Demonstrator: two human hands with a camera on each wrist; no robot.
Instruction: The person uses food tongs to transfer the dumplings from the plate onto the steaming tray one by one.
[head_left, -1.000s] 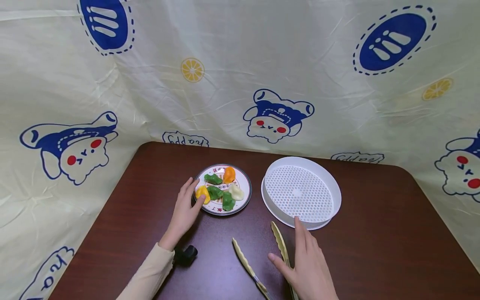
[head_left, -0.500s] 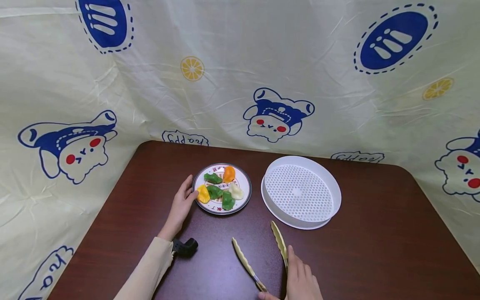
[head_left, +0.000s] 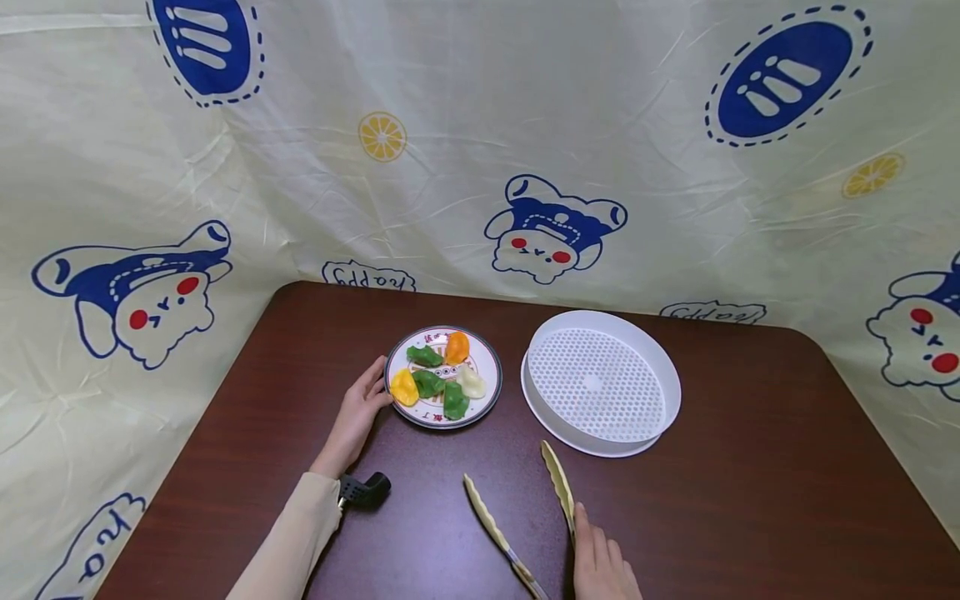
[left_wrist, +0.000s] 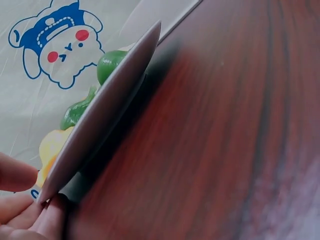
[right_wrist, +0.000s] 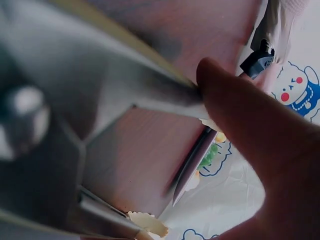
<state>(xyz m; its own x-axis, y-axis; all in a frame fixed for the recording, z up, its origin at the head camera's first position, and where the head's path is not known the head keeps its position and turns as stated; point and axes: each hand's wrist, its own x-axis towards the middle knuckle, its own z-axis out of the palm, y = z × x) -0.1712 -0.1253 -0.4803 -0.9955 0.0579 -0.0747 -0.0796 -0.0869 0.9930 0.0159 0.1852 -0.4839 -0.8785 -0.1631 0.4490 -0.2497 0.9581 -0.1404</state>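
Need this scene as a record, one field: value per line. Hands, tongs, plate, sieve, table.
left hand: grips plate at its left rim
right hand: holds tongs
tongs: arms apart, tips pointing away from the person
plate contents: three green pieces, one orange piece, one yellow piece, one white piece
sieve: white, perforated, right of plate, not touching it
table: dark reddish brown

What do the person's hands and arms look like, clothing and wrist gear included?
The left hand is ungloved, below a plain cream long sleeve. A black device with a stubby, rounded end juts from that wrist. The right hand is also ungloved; its wrist and sleeve, if any, are out of frame.
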